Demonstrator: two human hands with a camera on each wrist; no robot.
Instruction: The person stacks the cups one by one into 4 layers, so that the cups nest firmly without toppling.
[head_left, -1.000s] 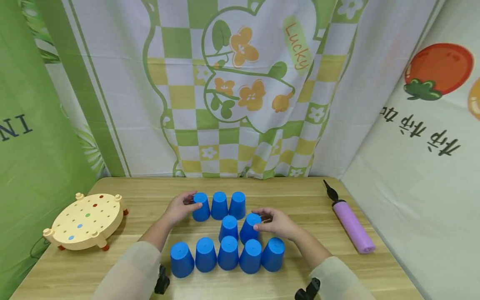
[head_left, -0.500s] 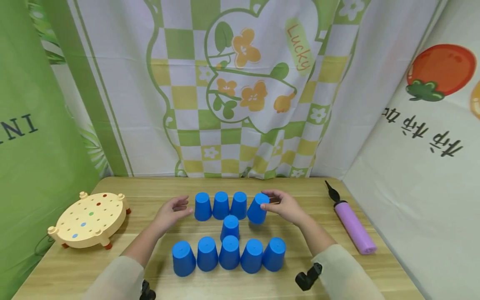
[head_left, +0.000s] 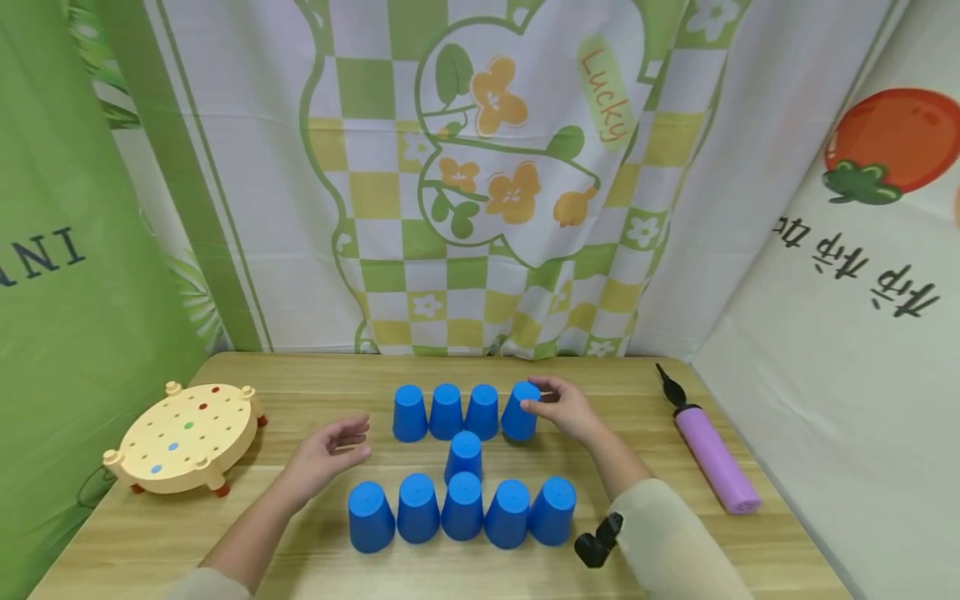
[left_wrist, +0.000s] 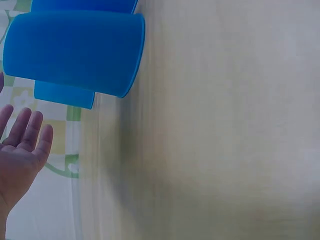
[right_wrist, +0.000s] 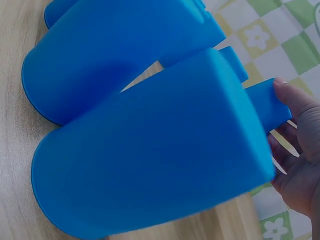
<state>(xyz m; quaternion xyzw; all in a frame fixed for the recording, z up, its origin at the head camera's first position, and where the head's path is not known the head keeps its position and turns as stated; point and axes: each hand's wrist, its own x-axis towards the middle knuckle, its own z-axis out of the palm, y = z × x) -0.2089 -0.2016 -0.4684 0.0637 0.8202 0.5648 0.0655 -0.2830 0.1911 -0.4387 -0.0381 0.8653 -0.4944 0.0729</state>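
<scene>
Upside-down blue cups stand on the table in rows. My right hand (head_left: 570,410) pinches the cup (head_left: 520,414) at the right end of the back row, thumb on its near side and fingers behind. The right wrist view shows the thumb on that cup (right_wrist: 267,105), largely hidden behind nearer cups. To its left are three more back-row cups (head_left: 446,414). A single cup (head_left: 465,457) is between the rows, its base hidden behind the front row (head_left: 462,508). My left hand (head_left: 322,461) holds nothing, left of the cups, fingers relaxed; the left wrist view shows its palm (left_wrist: 20,165).
A cream round pegboard-like toy (head_left: 187,437) with short legs lies at the table's left. On the right is a purple hand pump (head_left: 716,458) with a black nozzle. A patterned curtain (head_left: 487,317) hangs along the table's back edge.
My right hand has carried a cup from the middle row to the right end of the back row, where it now stands more upright. My left hand let go of the leftmost back cup and drew back.
</scene>
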